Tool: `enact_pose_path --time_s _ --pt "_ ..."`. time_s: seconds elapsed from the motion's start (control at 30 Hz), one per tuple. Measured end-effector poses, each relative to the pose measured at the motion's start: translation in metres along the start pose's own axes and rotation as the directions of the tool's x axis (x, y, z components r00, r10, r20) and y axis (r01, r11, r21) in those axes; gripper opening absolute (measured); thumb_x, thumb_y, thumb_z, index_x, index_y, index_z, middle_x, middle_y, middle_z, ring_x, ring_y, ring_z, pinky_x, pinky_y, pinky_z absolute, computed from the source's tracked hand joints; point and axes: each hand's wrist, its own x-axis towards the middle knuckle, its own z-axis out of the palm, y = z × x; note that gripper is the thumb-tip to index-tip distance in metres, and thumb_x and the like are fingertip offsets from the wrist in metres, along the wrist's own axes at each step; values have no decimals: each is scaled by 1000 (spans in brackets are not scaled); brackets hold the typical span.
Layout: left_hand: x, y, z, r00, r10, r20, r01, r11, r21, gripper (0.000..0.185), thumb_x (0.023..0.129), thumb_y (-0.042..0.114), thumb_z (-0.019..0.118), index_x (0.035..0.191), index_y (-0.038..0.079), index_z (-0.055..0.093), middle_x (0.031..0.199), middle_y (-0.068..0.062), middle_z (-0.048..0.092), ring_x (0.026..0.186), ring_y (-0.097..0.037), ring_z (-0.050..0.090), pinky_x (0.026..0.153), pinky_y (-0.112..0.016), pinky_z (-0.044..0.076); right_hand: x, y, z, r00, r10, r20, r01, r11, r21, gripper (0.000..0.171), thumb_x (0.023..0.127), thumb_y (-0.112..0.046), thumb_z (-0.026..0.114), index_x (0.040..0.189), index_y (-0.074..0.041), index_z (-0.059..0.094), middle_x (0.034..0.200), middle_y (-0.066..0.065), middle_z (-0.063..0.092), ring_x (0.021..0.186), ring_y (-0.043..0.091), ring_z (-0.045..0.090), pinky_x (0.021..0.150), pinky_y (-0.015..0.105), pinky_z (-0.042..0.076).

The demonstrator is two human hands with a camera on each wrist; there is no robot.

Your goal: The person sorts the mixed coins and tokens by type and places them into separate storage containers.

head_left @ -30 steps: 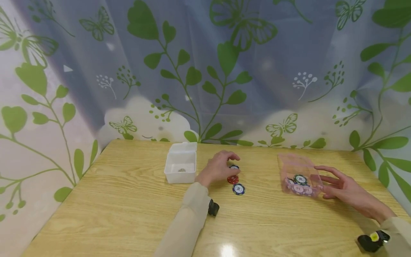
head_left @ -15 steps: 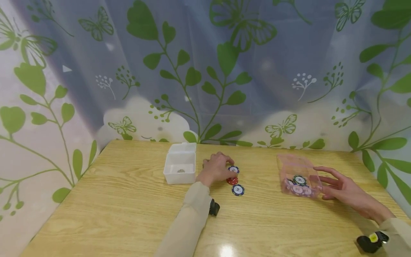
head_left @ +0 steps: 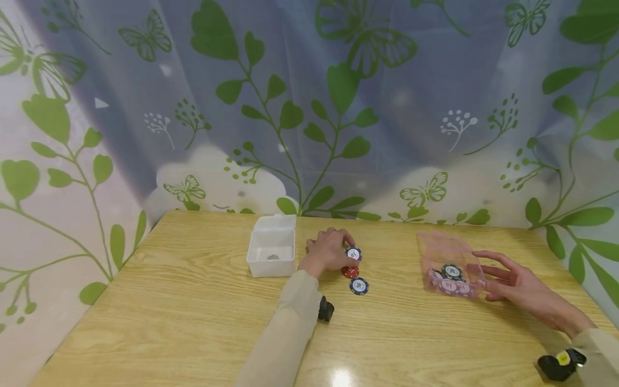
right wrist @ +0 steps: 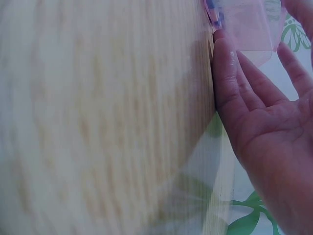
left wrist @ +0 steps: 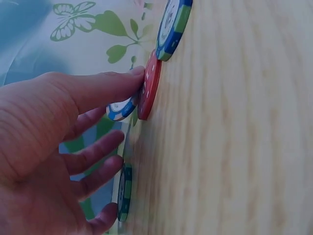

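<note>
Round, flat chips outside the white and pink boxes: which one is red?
The round red chip, between two round blue-and-white chips in the head view; no other chip out there shows red.

My head feed shows me a plain beige left sleeve (head_left: 285,329) and a right sleeve (head_left: 602,352) of the same colour. I make out a small black left wrist unit (head_left: 326,310), squarish, and a chunky black right wrist unit (head_left: 553,368) bearing a yellow patch (head_left: 563,358).

Bare counter (head_left: 394,301) leaves a lane between poker chips (head_left: 359,286) and pink box (head_left: 427,271), while the white box (head_left: 272,268) obstructs the left hand's (head_left: 329,251) left.
</note>
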Motion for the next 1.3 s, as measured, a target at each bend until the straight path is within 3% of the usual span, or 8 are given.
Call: enact_pose_path --time_s 0.3,0.73,1.3 --pt "-3 8 -2 995 95 1 -95 995 32 30 87 30 82 108 28 61 104 6 70 96 -18 64 100 -62 36 0 2 0 1000 -3 13 3 1000 4 58 107 -9 52 159 -21 28 133 -38 54 114 -12 60 81 31 60" --pt "-3 7 -1 986 134 102 -136 991 11 43 87 28 76 129 29 68 124 3 70 114 -23 64 106 -59 38 -1 3 0 1000 -17 10 16 1000 10 58 107 -7 51 159 -22 30 134 -37 55 115 -15 58 80 30 60" --pt "-1 6 -2 977 167 130 -168 986 -8 43 84 26 81 126 28 70 113 6 73 105 -17 62 106 -59 37 -1 2 -1 1000 -13 0 13 1000 -11 60 107 -10 53 160 -18 27 133 -37 53 114 -14 58 80 31 60"
